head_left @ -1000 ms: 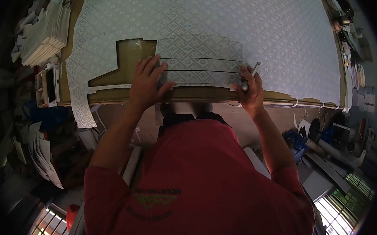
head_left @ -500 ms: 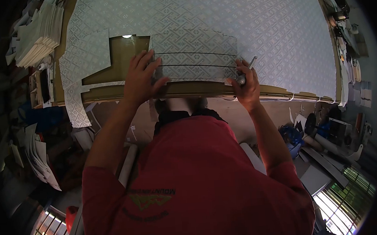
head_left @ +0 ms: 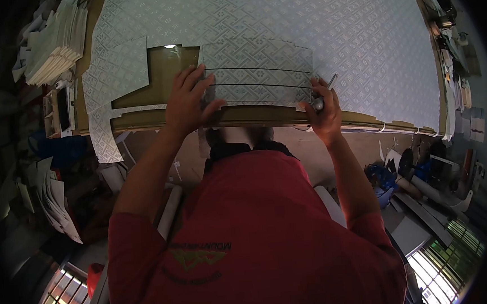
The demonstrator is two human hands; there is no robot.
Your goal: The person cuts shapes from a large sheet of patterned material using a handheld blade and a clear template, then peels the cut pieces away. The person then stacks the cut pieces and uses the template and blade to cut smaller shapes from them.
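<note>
A clear sheet with dark lines (head_left: 258, 75) lies over patterned silvery fabric (head_left: 245, 16) close to the table's near edge. My left hand (head_left: 188, 102) rests with its fingers spread on the sheet's left end, the thumb apart. At the right end, my right hand (head_left: 326, 109) has its fingers curled around a slim silver tool (head_left: 334, 80) with a rounded metal part near the thumb. Its thin shaft points up and away over the fabric, and the palm hides the rest. To the left of the sheet, a cut-out gap in the fabric bares the brown tabletop (head_left: 162, 73).
A narrow fabric strip (head_left: 106, 144) hangs over the table's front edge at left. Stacked papers or cards (head_left: 58, 46) stand at the far left. White cord (head_left: 382, 126) runs along the front edge at right. Tools and blue bags (head_left: 382, 179) lie below right.
The view has shifted slightly, so everything sits a little further right. Both hands keep their places at the ends of the clear sheet.
</note>
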